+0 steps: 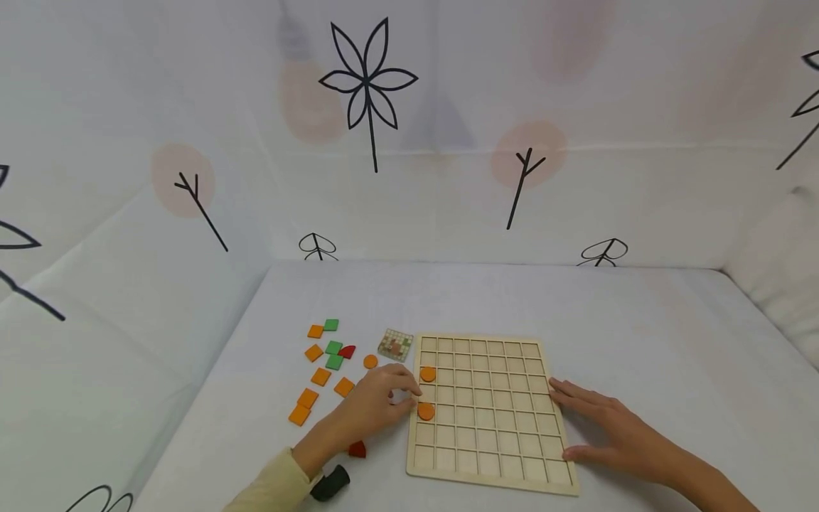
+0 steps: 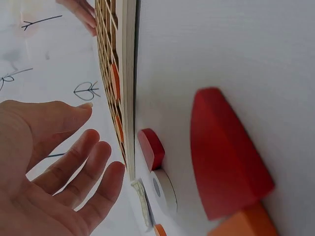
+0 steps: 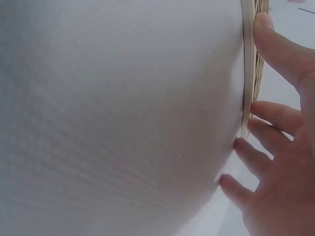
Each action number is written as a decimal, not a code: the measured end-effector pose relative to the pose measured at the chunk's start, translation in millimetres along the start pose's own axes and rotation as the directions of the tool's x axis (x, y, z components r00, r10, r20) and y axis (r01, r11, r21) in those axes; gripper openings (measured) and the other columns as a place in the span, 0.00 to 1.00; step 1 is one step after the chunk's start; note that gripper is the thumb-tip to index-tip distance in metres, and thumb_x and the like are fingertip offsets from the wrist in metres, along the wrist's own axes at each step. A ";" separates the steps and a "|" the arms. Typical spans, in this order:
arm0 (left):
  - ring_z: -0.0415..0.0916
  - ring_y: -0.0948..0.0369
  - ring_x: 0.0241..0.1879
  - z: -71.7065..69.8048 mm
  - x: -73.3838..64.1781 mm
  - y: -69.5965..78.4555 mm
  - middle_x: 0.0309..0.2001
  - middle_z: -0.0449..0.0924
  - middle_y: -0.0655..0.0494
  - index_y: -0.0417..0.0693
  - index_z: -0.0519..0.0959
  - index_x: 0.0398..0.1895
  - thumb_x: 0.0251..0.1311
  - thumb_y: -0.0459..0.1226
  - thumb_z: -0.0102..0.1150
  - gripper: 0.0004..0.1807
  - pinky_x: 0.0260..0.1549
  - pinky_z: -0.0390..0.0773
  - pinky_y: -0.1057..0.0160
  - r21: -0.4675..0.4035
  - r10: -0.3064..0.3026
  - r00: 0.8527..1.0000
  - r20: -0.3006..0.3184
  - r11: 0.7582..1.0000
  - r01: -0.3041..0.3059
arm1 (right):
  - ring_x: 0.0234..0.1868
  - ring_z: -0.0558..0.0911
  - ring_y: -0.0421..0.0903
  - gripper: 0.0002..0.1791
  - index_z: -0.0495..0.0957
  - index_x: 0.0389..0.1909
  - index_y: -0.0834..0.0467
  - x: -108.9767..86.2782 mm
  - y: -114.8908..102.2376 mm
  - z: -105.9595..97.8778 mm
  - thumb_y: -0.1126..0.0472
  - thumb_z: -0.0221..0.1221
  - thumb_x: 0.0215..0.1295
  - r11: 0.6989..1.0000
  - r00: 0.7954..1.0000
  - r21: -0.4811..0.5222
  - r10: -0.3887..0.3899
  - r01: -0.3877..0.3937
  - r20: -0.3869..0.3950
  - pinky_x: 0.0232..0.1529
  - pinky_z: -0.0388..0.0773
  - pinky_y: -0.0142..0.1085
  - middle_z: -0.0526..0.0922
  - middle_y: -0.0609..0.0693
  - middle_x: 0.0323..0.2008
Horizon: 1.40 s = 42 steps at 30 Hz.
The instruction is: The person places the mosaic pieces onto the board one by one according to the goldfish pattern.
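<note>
A pale wooden board (image 1: pixel 495 419) with a grid of square cells lies on the white table. Two orange discs (image 1: pixel 428 374) sit in cells of its leftmost column, with a cell between them. At the board's left edge is my left hand (image 1: pixel 377 400), fingers loosely bent beside the nearer disc (image 1: pixel 426 411). Nothing shows between thumb and fingers in the left wrist view. My right hand (image 1: pixel 604 430) rests at the board's right edge, fingers spread, with thumb and fingertips touching the rim. Another orange disc (image 1: pixel 370 361) lies on the table beyond the left hand.
Left of the board lie several orange squares (image 1: pixel 321 377), green squares (image 1: pixel 334 347) and red curved pieces (image 1: pixel 347 352). A small patterned card (image 1: pixel 395 345) lies by the board's far left corner. Near the left sleeve is a black cylindrical object (image 1: pixel 330 483). A patterned cloth (image 1: pixel 441 206) hangs behind.
</note>
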State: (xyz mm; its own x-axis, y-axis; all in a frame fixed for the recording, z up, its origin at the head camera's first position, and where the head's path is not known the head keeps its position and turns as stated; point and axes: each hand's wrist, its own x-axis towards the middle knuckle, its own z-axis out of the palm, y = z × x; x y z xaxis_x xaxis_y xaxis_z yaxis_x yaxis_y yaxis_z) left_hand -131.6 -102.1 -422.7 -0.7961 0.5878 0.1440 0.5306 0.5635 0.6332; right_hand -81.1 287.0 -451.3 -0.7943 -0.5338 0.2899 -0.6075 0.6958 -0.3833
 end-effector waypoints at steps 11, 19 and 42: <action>0.73 0.61 0.40 -11.8 -3.8 -10.2 0.41 0.78 0.62 0.49 0.84 0.37 0.57 0.34 0.63 0.05 0.37 0.77 0.64 0.005 -0.105 0.990 -0.094 0.994 0.106 | 0.67 0.53 0.25 0.42 0.71 0.63 0.55 0.2 -0.5 -0.7 0.41 0.68 0.47 1.000 1.000 0.004 0.000 0.000 -0.003 0.55 0.44 0.15 0.70 0.55 0.63; 0.74 0.57 0.37 -18.6 -3.8 -29.5 0.38 0.80 0.57 0.46 0.84 0.38 0.54 0.32 0.65 0.08 0.33 0.78 0.62 0.032 -0.143 0.966 -0.217 0.988 0.153 | 0.67 0.54 0.27 0.41 0.72 0.62 0.57 0.6 -1.2 0.1 0.42 0.68 0.48 0.999 1.000 0.032 -0.017 0.017 0.003 0.57 0.45 0.14 0.70 0.56 0.63; 0.69 0.61 0.28 -28.0 9.2 -56.6 0.27 0.75 0.55 0.42 0.80 0.34 0.47 0.32 0.70 0.10 0.30 0.73 0.64 -0.054 -0.385 0.894 -0.230 0.922 0.384 | 0.67 0.53 0.26 0.41 0.71 0.62 0.57 0.4 -0.2 0.2 0.42 0.68 0.47 0.999 1.000 0.023 -0.026 0.026 -0.005 0.58 0.45 0.14 0.69 0.56 0.63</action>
State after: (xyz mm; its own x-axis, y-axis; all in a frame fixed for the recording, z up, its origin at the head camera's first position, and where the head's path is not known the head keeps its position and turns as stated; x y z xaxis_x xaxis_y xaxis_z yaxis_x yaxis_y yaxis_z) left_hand -177.1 -144.8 -435.9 -0.9829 0.1744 0.0599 0.1680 0.7133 0.6804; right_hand -81.4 286.5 -451.3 -0.7784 -0.5491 0.3043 -0.6276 0.6703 -0.3959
